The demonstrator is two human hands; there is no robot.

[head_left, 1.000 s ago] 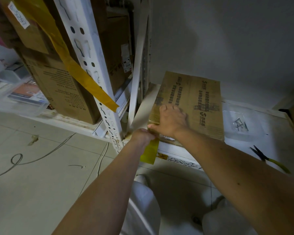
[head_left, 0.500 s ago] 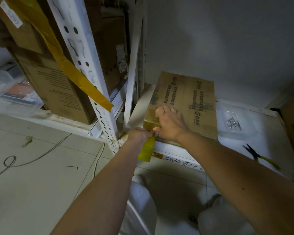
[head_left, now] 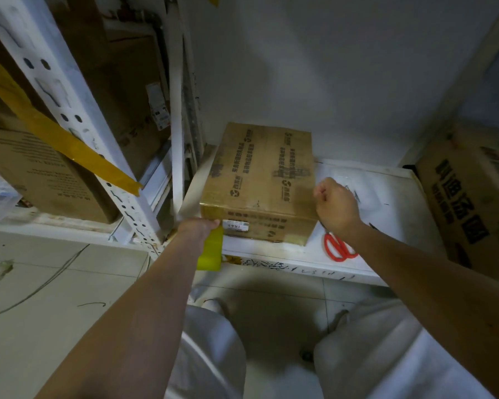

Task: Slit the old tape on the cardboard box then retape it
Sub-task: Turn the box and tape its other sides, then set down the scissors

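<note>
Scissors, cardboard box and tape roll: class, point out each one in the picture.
scissors [head_left: 338, 250], head view, on the red handle loops.
cardboard box [head_left: 260, 168], head view, on its top face.
tape roll [head_left: 211, 250], head view, on its yellow side.

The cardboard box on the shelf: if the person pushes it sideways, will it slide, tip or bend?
The cardboard box is low and wide and lies flat on the white shelf, so it would probably slide, not tip. Its edges look square and uncrushed, so it likely stays stiff. Its weight cannot be judged.
</note>
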